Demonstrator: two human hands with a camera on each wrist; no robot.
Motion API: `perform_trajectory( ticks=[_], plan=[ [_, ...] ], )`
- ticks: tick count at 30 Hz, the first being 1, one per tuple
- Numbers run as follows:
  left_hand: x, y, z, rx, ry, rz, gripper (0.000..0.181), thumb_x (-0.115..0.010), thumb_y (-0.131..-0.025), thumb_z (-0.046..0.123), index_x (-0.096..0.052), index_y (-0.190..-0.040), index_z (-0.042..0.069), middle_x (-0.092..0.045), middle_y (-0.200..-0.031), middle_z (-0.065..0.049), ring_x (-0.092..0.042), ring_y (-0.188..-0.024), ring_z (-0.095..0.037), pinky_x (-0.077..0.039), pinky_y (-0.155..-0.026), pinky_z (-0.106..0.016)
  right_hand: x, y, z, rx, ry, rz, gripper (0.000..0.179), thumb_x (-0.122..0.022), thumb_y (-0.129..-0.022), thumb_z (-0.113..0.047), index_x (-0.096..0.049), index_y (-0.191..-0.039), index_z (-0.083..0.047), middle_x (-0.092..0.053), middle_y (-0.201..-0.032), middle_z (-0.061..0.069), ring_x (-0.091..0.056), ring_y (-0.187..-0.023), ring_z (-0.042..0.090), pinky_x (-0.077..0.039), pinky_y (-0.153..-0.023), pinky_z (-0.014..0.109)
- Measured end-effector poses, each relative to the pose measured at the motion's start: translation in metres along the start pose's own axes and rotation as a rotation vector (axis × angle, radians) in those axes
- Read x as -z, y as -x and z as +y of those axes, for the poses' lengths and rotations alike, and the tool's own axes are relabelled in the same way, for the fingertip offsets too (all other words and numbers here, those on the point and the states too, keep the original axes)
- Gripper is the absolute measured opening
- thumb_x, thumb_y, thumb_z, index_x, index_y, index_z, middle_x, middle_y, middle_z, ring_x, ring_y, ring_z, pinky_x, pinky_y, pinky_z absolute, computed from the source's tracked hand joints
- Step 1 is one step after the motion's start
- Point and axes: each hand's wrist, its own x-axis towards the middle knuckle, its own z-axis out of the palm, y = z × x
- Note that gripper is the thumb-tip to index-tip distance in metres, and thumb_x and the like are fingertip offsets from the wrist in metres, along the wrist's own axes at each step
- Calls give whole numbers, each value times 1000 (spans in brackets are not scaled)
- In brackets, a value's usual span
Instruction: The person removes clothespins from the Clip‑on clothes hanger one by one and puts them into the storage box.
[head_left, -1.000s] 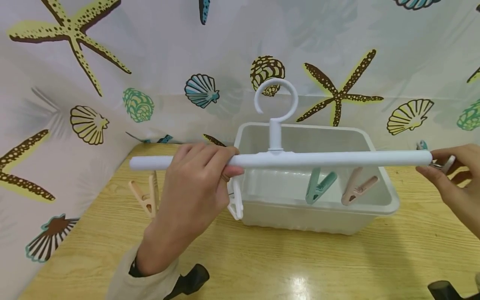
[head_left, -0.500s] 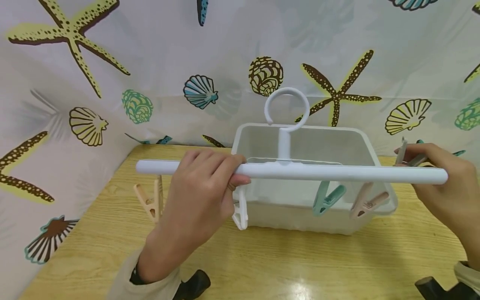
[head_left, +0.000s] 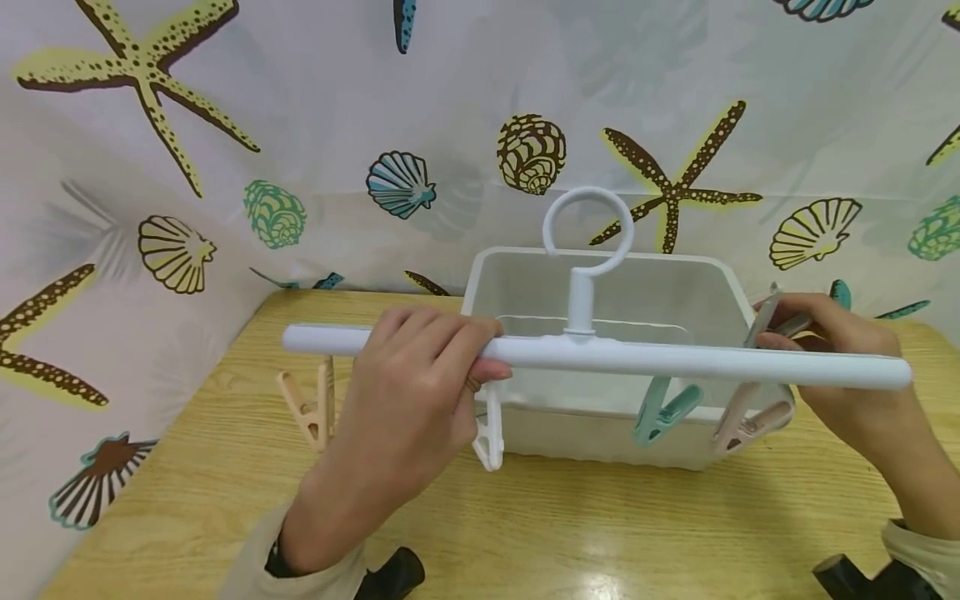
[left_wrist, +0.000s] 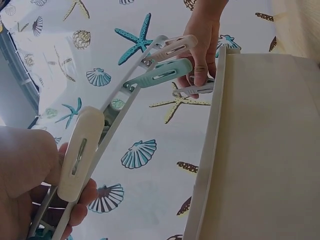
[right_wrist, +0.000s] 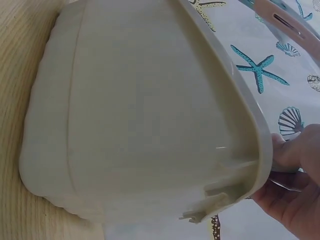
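Observation:
My left hand [head_left: 416, 400] grips the bar of a white hanger [head_left: 675, 361], left of its round hook, holding it level in front of the bin. Along the bar hang a beige clothespin [head_left: 307, 408], a white clothespin [head_left: 490, 433] beside my left hand, a teal clothespin [head_left: 663, 412] and a pink clothespin [head_left: 750, 421]. Behind the bar's right part, my right hand [head_left: 855, 367] pinches a pale grey clothespin [head_left: 763, 318] near the bin's right rim. This grey clothespin [left_wrist: 200, 89] shows apart from the hanger in the left wrist view.
A white plastic bin [head_left: 600, 433] stands on the wooden table [head_left: 525, 533] behind the hanger. A curtain [head_left: 337, 100] printed with starfish and shells hangs at the back and left. Black camera mounts [head_left: 393, 575] show at both wrists.
The hanger has shifted down and to the right in my left hand. My right hand has moved left from the bar's right end to behind the bar, carrying the grey clothespin.

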Motion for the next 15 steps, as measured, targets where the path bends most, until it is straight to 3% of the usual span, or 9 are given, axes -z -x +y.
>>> perform_trajectory(
  ticks=[7,15],
  plan=[
    [0,1,1,4,1,-7,14,-70,-87,10,-66,-92,-3,-69,-83,-8,-63,-77,-26,-48,-76,-41,-5,2,1,27,-36,-33,38,-73,-77,12,-62,-113,5,-65,-90,3,-57,-77,-13,-46,-69,5],
    [0,2,1,-2,-2,-4,15,-69,-87,11,-67,-92,-3,-69,-84,-9,-64,-78,-27,-48,-76,-41,-7,3,3,84,4,-25,26,-73,-85,-4,-64,-108,4,-65,-81,7,-52,-73,-9,-42,-67,7]
  ],
)
